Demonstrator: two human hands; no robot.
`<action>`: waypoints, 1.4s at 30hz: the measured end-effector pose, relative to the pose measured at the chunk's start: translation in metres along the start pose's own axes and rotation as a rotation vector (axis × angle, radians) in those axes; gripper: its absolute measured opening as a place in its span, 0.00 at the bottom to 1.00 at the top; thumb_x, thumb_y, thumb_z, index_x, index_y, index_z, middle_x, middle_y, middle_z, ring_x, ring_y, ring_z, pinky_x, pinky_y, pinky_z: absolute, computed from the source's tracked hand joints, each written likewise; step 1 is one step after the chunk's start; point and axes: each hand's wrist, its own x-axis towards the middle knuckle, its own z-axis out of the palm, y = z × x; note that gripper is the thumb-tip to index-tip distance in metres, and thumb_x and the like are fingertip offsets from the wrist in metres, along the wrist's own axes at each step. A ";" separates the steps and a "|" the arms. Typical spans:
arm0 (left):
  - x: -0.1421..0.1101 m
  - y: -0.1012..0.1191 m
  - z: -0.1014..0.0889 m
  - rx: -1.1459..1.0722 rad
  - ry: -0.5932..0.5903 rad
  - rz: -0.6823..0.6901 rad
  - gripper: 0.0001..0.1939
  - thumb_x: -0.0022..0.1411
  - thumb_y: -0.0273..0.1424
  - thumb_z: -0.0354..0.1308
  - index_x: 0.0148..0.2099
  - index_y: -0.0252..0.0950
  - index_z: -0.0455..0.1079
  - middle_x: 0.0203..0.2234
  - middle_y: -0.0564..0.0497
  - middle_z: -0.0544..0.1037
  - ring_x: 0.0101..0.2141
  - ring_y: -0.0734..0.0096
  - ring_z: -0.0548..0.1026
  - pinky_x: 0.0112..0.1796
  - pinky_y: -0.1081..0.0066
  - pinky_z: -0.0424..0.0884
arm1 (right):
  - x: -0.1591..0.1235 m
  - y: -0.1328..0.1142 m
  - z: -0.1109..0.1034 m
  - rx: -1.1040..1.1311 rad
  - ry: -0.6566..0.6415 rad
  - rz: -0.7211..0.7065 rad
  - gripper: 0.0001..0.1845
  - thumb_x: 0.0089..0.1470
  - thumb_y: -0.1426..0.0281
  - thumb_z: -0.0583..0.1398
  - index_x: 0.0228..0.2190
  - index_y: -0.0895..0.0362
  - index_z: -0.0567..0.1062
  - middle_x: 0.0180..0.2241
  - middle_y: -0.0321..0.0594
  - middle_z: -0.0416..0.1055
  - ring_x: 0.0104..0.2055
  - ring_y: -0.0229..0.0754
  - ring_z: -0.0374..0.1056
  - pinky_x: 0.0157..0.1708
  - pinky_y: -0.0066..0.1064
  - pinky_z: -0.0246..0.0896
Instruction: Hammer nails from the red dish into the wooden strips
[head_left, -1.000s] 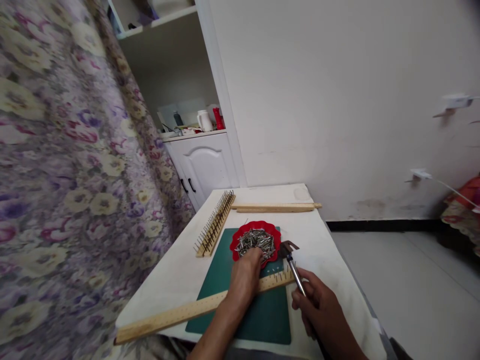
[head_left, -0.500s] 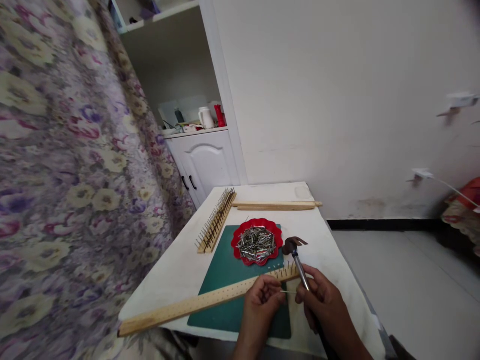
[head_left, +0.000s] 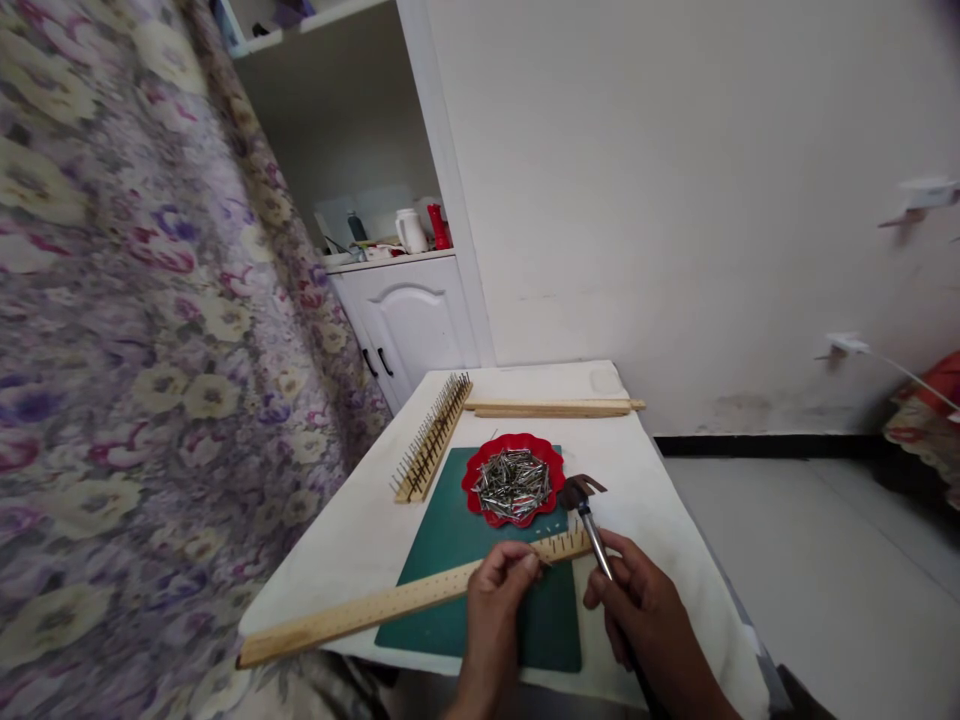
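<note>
My left hand (head_left: 501, 588) is pinched on a small nail, its fingertips against the long wooden strip (head_left: 390, 605) that lies across the green cutting mat (head_left: 480, 610). A few nails stand at the strip's right end. My right hand (head_left: 634, 610) is wrapped round the metal handle of a small hammer (head_left: 586, 510), whose head hovers just right of the red dish of nails (head_left: 514, 482).
A second wooden strip studded with upright nails (head_left: 433, 437) lies at the white table's left. Plain wooden sticks (head_left: 551, 407) lie at the far edge. A flowered curtain hangs at the left; a white cupboard (head_left: 409, 320) stands behind.
My left hand left the red dish with a nail, drew back to my right hand, then moved the nail onto the wooden strip. The hammer stayed nearly still.
</note>
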 end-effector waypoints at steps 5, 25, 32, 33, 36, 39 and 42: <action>0.019 0.001 -0.018 0.429 0.013 0.227 0.08 0.54 0.34 0.59 0.28 0.34 0.71 0.25 0.53 0.71 0.29 0.71 0.68 0.31 0.76 0.61 | 0.000 -0.001 -0.001 -0.013 -0.003 0.005 0.22 0.55 0.63 0.56 0.50 0.56 0.62 0.23 0.27 0.67 0.09 0.24 0.52 0.09 0.17 0.44; 0.025 -0.016 -0.005 0.710 -0.094 0.363 0.07 0.58 0.29 0.53 0.30 0.37 0.71 0.27 0.53 0.73 0.31 0.70 0.71 0.33 0.74 0.63 | 0.000 -0.002 -0.002 -0.018 0.005 0.033 0.24 0.52 0.62 0.57 0.49 0.57 0.63 0.21 0.27 0.68 0.08 0.26 0.52 0.08 0.19 0.45; 0.027 -0.018 -0.004 0.745 -0.075 0.318 0.07 0.58 0.29 0.54 0.30 0.38 0.72 0.27 0.53 0.73 0.31 0.70 0.71 0.32 0.74 0.62 | -0.005 -0.007 -0.004 0.008 -0.068 0.053 0.23 0.53 0.62 0.57 0.49 0.57 0.63 0.21 0.27 0.68 0.08 0.25 0.51 0.08 0.18 0.41; 0.028 -0.019 -0.005 0.746 -0.071 0.309 0.06 0.57 0.29 0.54 0.30 0.38 0.72 0.27 0.53 0.73 0.31 0.70 0.71 0.31 0.75 0.62 | -0.006 -0.008 -0.004 0.001 -0.105 0.054 0.22 0.54 0.62 0.57 0.49 0.57 0.63 0.21 0.28 0.68 0.07 0.24 0.51 0.07 0.18 0.41; 0.029 -0.021 -0.005 0.754 -0.063 0.306 0.06 0.57 0.29 0.54 0.29 0.37 0.71 0.26 0.54 0.73 0.29 0.71 0.70 0.30 0.75 0.60 | -0.010 -0.009 -0.004 -0.033 -0.205 0.064 0.20 0.56 0.61 0.55 0.48 0.57 0.64 0.20 0.27 0.67 0.08 0.25 0.51 0.07 0.18 0.41; 0.029 -0.022 -0.005 0.779 -0.045 0.326 0.06 0.57 0.29 0.54 0.27 0.37 0.70 0.23 0.55 0.70 0.26 0.73 0.68 0.29 0.76 0.58 | -0.013 -0.008 -0.002 -0.073 -0.228 0.078 0.19 0.55 0.63 0.55 0.47 0.57 0.65 0.19 0.26 0.65 0.08 0.26 0.51 0.07 0.18 0.42; 0.029 -0.021 -0.005 0.797 -0.044 0.329 0.07 0.56 0.28 0.54 0.27 0.36 0.69 0.22 0.56 0.68 0.25 0.74 0.67 0.28 0.76 0.57 | -0.013 -0.004 0.000 -0.115 -0.217 0.082 0.19 0.54 0.64 0.54 0.47 0.57 0.65 0.19 0.25 0.64 0.08 0.26 0.50 0.07 0.19 0.41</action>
